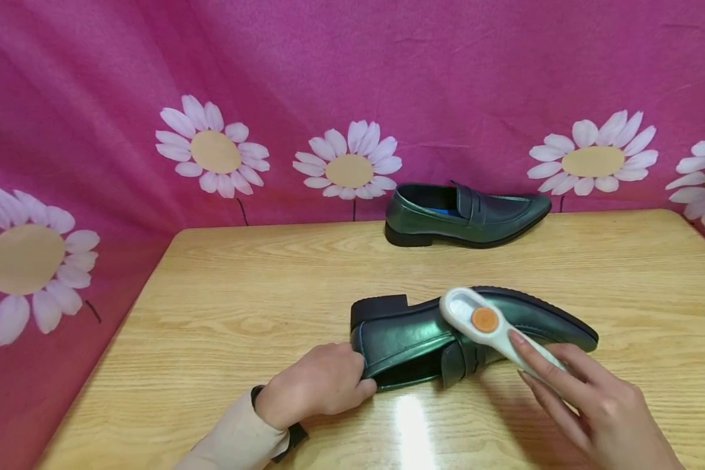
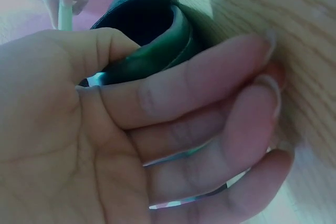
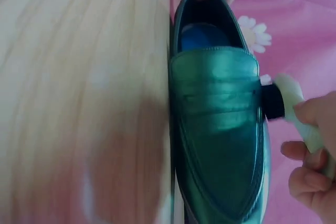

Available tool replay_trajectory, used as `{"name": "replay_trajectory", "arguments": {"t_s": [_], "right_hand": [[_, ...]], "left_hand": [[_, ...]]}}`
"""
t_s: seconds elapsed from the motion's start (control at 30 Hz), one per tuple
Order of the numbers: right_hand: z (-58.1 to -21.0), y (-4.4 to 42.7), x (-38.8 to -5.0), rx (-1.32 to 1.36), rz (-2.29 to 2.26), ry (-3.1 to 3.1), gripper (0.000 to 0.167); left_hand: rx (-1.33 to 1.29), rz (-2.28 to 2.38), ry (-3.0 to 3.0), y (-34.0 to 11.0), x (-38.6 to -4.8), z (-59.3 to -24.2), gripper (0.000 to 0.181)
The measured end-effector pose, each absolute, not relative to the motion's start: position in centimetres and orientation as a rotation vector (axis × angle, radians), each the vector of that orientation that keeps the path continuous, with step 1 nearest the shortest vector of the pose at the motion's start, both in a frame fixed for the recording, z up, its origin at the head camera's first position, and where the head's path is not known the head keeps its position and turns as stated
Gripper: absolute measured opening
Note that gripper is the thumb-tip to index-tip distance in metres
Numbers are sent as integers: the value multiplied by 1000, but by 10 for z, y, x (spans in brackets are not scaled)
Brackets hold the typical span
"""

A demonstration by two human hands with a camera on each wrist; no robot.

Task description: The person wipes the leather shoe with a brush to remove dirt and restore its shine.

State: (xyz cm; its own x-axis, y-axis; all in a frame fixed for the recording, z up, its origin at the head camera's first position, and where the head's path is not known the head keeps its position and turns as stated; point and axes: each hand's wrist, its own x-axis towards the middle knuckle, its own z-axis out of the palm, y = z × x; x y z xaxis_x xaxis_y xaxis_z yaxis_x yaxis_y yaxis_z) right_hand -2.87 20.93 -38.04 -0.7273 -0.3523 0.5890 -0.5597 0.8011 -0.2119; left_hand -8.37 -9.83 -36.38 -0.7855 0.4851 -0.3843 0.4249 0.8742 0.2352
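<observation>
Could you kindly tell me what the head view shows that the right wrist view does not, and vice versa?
Only the head view shows the far loafer standing at the back of the table and the orange disc on the white tool.

Only the right wrist view shows the blue insole inside the near loafer and the dark block on the tool's loafer-facing side.

Both share the near loafer on its side, the tool in the right grip, the left grip at the loafer's heel end, the table and the daisy-print cloth.
</observation>
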Motion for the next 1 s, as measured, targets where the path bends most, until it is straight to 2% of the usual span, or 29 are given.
{"name": "replay_trajectory", "arguments": {"t_s": [0.07, 0.2, 0.27, 0.33, 0.47, 0.73, 1.0], "right_hand": [[-381, 211, -30, 662, 541, -2414, 58], [-384, 207, -27, 739, 622, -2407, 41], [-386, 200, -23, 826, 650, -2429, 46], [-390, 193, -20, 914, 680, -2447, 59], [-395, 187, -17, 1006, 664, -2444, 44], [-387, 197, -19, 785, 552, -2463, 43], [-385, 200, -26, 688, 484, -2374, 56]], "left_hand": [[665, 200, 2600, -99, -83, -363, 38], [655, 204, 2599, -100, -83, -363, 37], [656, 196, 2606, -100, -83, -363, 36], [668, 181, 2613, -100, -83, -363, 36], [698, 150, 2622, -99, -83, -364, 36], [680, 175, 2616, -97, -84, -365, 35], [693, 222, 2601, -99, -83, -364, 38]]}}
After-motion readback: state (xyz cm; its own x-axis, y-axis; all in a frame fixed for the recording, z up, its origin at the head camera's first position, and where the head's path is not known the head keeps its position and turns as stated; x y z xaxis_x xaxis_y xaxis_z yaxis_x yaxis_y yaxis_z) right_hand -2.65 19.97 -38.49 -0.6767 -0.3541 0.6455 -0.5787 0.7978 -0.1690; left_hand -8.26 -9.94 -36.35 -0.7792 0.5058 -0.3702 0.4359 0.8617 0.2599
